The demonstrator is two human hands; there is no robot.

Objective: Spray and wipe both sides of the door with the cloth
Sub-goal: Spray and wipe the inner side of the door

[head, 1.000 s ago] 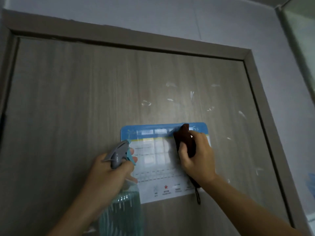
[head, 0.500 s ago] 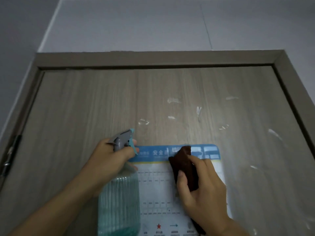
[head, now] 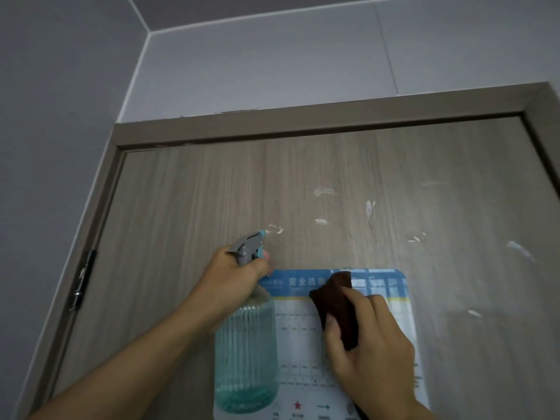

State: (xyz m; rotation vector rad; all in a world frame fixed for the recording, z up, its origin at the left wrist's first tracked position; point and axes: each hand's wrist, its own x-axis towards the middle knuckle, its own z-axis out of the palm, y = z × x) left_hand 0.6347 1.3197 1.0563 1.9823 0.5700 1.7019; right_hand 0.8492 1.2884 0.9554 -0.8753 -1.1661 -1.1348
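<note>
With the view tilted up since a second ago, the cloth [head: 336,310] is gripped in the right hand [head: 368,347] against the notice [head: 391,301] on the door [head: 188,207], while the bottle [head: 246,353] is clasped by the left hand [head: 233,277], so the smeared upper panel probably comes next.

A blue-headed notice [head: 378,301] on the wooden door [head: 197,207] reads "安全疏", apparently an evacuation heading; a red star and arrow mark its foot.
</note>
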